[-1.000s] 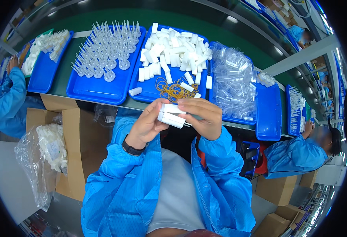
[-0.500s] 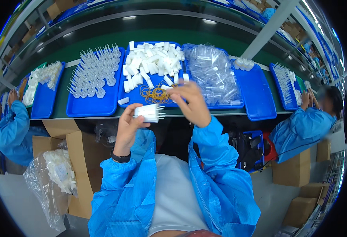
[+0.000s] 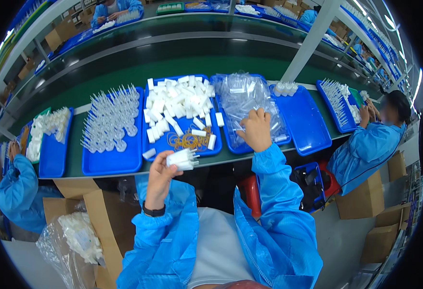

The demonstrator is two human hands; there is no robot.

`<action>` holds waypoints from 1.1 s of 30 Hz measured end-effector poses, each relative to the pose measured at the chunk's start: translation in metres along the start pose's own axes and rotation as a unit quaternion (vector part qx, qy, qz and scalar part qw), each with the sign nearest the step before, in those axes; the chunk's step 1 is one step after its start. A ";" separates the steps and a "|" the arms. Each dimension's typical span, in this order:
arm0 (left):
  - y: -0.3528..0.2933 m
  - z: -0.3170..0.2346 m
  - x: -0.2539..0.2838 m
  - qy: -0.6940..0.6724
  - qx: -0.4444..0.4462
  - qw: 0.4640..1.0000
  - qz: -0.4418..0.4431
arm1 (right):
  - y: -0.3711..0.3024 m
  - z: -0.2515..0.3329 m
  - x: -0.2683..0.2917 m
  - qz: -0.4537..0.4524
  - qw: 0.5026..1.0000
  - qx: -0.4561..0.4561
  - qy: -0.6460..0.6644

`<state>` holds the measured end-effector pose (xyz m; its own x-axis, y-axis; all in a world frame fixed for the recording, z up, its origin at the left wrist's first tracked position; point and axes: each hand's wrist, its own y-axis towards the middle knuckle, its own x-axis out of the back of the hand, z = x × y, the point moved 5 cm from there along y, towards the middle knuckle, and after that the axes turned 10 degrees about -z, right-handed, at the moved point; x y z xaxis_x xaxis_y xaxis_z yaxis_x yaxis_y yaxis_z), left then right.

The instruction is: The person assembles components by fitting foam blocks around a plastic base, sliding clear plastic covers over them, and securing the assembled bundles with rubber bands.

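My left hand is closed round a white piece with several thin pale prongs, just off the near edge of the middle tray. The prongs point to the right. My right hand is over the blue tray of clear plastic pieces, fingers bent down and thumb apart; its fingertips reach the pile, and I see nothing held in them. Small white blocks are heaped in the middle blue tray, with tan rubber bands near its front.
Clear parts with upright thin stems fill a blue tray on the left. To the right, another blue tray holds white pieces at its far end. Co-workers sit at either side. An open cardboard box stands below left.
My right hand has moved right from above the rubber bands to the clear plastic pieces. The left hand still grips the white pronged piece. The view has shifted, showing more of the far benches.
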<state>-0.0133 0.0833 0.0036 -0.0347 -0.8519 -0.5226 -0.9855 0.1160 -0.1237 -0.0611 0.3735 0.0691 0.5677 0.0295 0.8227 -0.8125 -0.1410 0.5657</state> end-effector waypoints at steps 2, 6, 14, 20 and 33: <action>0.001 0.003 0.002 -0.007 0.007 1.000 0.003 | 0.001 -0.002 0.001 0.015 0.999 -0.021 0.030; 0.013 -0.003 0.003 -0.012 -0.002 1.000 -0.003 | 0.008 -0.001 0.007 -0.015 0.995 -0.053 0.078; 0.048 -0.024 0.020 0.009 -0.086 0.996 -0.031 | 0.039 0.039 0.031 -0.003 0.973 -0.073 0.217; 0.052 -0.031 0.027 -0.004 -0.085 0.996 -0.027 | 0.051 0.095 0.016 0.056 0.867 -0.056 0.491; 0.049 -0.047 0.023 0.043 -0.140 0.989 -0.011 | 0.062 0.122 0.014 0.059 0.825 -0.057 0.559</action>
<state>-0.0698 0.0455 0.0256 -0.0150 -0.8942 -0.4473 -0.9931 -0.0386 0.1104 -0.0869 0.2446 0.1091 0.0586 0.9261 0.3728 -0.8965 -0.1155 0.4278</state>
